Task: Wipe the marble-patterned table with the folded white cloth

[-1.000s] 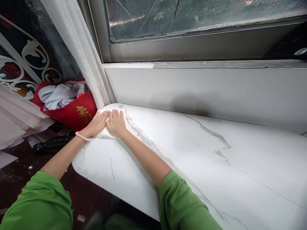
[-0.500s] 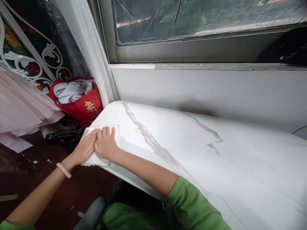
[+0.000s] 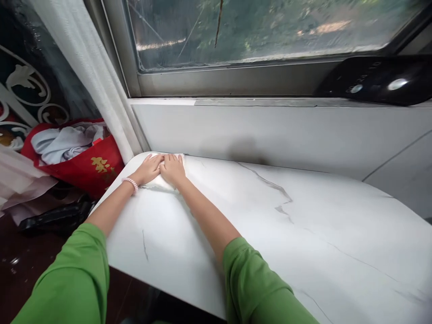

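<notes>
- The red bag [image 3: 84, 168] sits on the floor, left of the marble table [image 3: 270, 234].
- The left hand [image 3: 148, 168] lies flat, fingers together, on the white cloth [image 3: 158, 183].
- The white cloth lies at the table's far left corner.
- The right hand [image 3: 173, 169] lies flat, fingers together, pressing the white cloth and touching the left hand.

White marble-look table [image 3: 270, 234], grey veins, rounded corners, white cloth [image 3: 158, 183], seemingly folded, at its far left corner

At far left corner of white marble-veined tabletop [image 3: 256, 225]: white cloth [image 3: 162, 185], beneath left hand [image 3: 148, 168] and right hand [image 3: 173, 168]. Left of tabletop: red fabric bag [image 3: 91, 168]. Behind: grey-framed window [image 3: 253, 27].
</notes>
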A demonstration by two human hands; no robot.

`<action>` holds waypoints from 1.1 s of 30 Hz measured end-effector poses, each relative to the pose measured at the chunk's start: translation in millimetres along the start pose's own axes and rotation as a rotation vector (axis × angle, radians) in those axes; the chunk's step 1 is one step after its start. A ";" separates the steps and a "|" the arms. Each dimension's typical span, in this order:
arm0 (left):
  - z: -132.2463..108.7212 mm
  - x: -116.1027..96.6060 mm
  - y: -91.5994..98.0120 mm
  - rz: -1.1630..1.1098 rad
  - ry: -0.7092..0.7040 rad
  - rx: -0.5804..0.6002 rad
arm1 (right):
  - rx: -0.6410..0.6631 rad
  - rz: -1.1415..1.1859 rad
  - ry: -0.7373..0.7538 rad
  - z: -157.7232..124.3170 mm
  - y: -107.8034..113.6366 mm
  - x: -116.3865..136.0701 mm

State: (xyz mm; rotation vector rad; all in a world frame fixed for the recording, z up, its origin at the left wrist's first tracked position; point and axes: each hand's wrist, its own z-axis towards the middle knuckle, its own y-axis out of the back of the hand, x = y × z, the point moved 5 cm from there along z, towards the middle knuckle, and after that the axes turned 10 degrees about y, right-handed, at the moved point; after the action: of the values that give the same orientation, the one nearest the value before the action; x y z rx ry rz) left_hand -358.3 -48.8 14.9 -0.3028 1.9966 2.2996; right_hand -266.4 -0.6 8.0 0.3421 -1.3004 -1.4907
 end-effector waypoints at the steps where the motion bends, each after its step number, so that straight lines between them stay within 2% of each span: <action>1: 16.7 -4.0 -3.3 -0.007 -0.023 -0.003 | -0.020 -0.015 -0.027 4.1 4.2 -14.0; 3: 41.2 -10.8 -9.6 -0.006 -0.049 -0.011 | -0.063 -0.047 -0.063 9.3 11.0 -35.9; 6: 57.4 -16.9 -15.2 -0.006 -0.050 -0.024 | -0.090 -0.076 -0.080 12.5 14.9 -52.7; 9: 56.6 -21.1 -15.6 -0.014 -0.033 -0.020 | -0.092 -0.068 -0.077 12.2 16.4 -55.2; 13: 41.2 -26.9 -15.8 0.020 0.026 0.005 | -0.067 -0.048 -0.054 3.0 20.8 -47.5; 16: 18.6 -34.8 -19.4 0.071 0.043 0.007 | -0.034 -0.033 -0.008 -14.5 24.3 -35.3; 20: -27.5 -50.4 -22.8 0.114 0.072 -0.033 | -0.031 -0.024 0.053 -53.1 29.7 -8.7; 25: -100.6 -86.4 -20.8 0.132 0.010 -0.063 | 0.002 -0.003 0.060 -119.3 39.1 29.2; 28: -139.2 -111.0 -17.7 0.095 -0.041 -0.120 | 0.021 0.003 0.085 -159.4 48.1 45.6; 30: -157.1 -125.0 -16.3 0.057 -0.067 -0.156 | 0.031 0.005 0.108 -180.8 54.7 52.0; 33: -169.1 -139.9 -16.7 0.002 -0.087 -0.171 | 0.058 0.005 0.102 -200.4 62.6 53.7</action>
State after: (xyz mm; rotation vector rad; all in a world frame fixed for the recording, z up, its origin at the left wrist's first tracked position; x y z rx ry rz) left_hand -202.3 -203.8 4.7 -0.2073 1.7658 2.4437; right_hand -100.9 -140.5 9.9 0.4466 -1.2637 -1.4146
